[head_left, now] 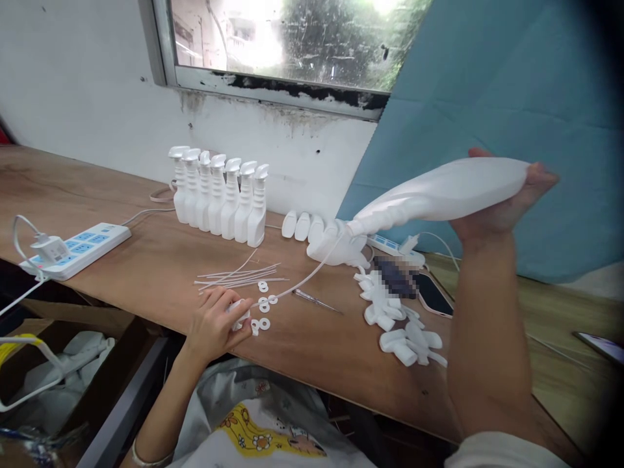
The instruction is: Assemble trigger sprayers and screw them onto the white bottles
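Observation:
My right hand [502,208] is raised at the right and grips a white spray bottle [448,188] near its base. The bottle is tilted, its neck pointing down and to the left. Low over the table's front edge, my left hand [214,325] is closed around a white spray head [238,312]. From the head a thin white dip tube [312,273] curves up to the bottle's mouth; whether its tip is inside I cannot tell. White ring washers [264,304] lie by my left fingers, with several loose tubes [238,278] just behind them.
Several finished spray bottles [219,195] stand in a row at the back. More white bottles [336,240] lie beside loose spray heads [390,312]. A thin pointed tool [316,300], a phone [433,294] and a power strip [88,247] are on the table; a carton [73,318] sits below left.

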